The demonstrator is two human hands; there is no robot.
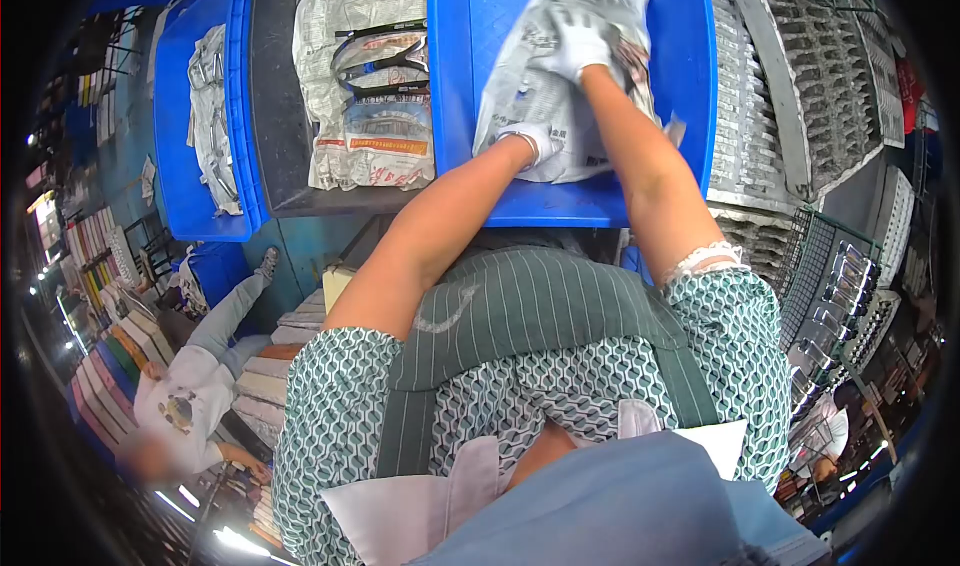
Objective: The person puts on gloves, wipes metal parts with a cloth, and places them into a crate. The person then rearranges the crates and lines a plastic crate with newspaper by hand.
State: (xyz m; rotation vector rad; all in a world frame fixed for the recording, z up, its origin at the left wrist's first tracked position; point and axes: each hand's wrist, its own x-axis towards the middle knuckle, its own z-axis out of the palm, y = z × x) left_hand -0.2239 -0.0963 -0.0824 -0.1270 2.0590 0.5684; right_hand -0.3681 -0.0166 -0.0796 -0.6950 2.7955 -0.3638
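My right hand [582, 46], in a white glove, lies with fingers spread on crumpled newspaper sheets [520, 96] inside a blue plastic bin [455, 76]. Nearer to me, my left hand [537, 144], also gloved in white, touches the lower edge of the same paper. Its fingers are mostly hidden, so their grip does not show. What lies under the newspaper in the bin cannot be seen.
Left of the bin, black curved strips [385, 88] lie on newspaper [325, 156] on a dark surface [275, 96]. Another blue bin [175, 146] holds paper and thin metal parts. Grey ribbed stacks [745, 96] stand right. A person [185, 396] is at lower left.
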